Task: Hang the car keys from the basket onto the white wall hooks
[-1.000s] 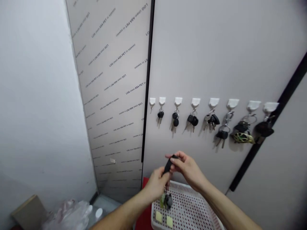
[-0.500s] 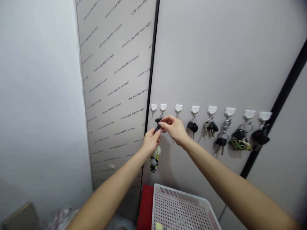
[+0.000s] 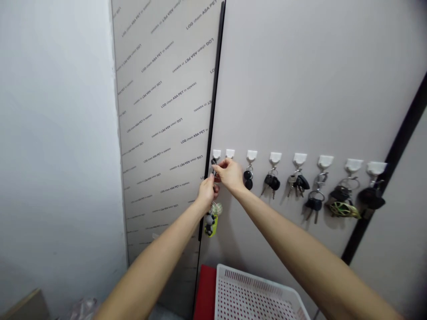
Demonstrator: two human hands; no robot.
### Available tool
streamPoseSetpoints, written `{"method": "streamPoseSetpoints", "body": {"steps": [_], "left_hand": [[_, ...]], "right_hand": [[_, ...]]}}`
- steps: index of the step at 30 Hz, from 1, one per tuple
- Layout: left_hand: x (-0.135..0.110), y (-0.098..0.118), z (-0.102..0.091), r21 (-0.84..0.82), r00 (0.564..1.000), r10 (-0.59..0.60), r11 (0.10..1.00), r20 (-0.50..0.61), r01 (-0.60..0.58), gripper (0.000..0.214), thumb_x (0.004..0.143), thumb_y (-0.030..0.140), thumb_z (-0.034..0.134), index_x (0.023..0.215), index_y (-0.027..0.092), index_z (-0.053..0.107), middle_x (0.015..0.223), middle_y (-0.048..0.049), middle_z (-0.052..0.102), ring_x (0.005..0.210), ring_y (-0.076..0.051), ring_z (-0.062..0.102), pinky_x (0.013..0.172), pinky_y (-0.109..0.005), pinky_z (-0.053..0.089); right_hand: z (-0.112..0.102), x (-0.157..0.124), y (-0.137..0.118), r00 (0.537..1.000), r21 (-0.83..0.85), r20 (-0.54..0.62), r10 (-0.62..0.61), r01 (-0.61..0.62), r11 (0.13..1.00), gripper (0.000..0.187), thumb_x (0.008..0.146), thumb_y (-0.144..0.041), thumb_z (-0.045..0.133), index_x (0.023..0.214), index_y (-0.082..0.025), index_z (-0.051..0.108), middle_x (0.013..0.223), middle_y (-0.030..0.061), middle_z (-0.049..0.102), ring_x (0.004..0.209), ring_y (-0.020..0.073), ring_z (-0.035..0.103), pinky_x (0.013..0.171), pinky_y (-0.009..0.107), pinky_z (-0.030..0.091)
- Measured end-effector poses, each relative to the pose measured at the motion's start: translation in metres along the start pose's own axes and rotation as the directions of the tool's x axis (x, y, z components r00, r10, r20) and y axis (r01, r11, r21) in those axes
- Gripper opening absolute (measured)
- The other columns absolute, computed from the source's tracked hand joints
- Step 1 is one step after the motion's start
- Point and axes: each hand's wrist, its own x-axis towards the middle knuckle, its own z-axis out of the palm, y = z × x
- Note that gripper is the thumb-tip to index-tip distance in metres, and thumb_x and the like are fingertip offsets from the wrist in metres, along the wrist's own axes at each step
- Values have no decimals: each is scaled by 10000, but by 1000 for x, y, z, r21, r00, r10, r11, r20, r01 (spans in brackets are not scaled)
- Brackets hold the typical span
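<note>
Both my hands are raised to the leftmost white hook [image 3: 216, 154] on the grey wall panel. My left hand [image 3: 207, 190] is closed around a black key set, and its panda and yellow charms [image 3: 210, 221] dangle below the fist. My right hand [image 3: 228, 174] pinches the top of the same key set right under that hook. The second hook [image 3: 230, 154] sits just above my right hand, and its keys are hidden behind the hand.
A row of white hooks runs to the right, each with keys: black keys [image 3: 247, 178], a black pair [image 3: 271, 181], a bunch [image 3: 298, 182], a green-gold fob [image 3: 342, 209]. A white perforated basket [image 3: 256, 295] sits below on something red [image 3: 206, 293]. A film-covered panel [image 3: 160, 120] stands left.
Both hands rose from above the basket to the wall, carrying the key set with its charms up and left to the leftmost hook.
</note>
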Motion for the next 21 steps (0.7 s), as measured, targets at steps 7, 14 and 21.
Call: {"method": "streamPoseSetpoints", "body": {"steps": [7, 14, 21], "left_hand": [[5, 1, 7, 35, 1000, -1, 999, 2, 1, 321, 684, 432, 343, 529, 151, 335, 354, 73, 302, 275, -12, 229, 319, -149, 138], [1, 1, 4, 58, 995, 104, 993, 5, -105, 299, 708, 356, 342, 503, 139, 344, 364, 66, 310, 289, -8, 244, 322, -149, 150], [8, 3, 5, -2, 999, 37, 999, -29, -37, 281, 719, 359, 308, 539, 146, 348, 348, 81, 280, 259, -8, 216, 314, -143, 134]], "right_hand": [[-1, -2, 6, 981, -299, -109, -160, 121, 947, 189, 581, -364, 452, 580, -176, 465, 555, -8, 521, 512, 102, 459, 506, 228, 346], [-5, -9, 7, 984, -152, -10, -175, 172, 973, 214, 601, -376, 431, 559, -167, 446, 534, -15, 515, 498, 90, 461, 494, 204, 341], [0, -1, 11, 993, -157, -61, -105, 95, 983, 214, 604, -375, 432, 584, -165, 465, 554, -12, 527, 500, 90, 478, 498, 202, 344]]}}
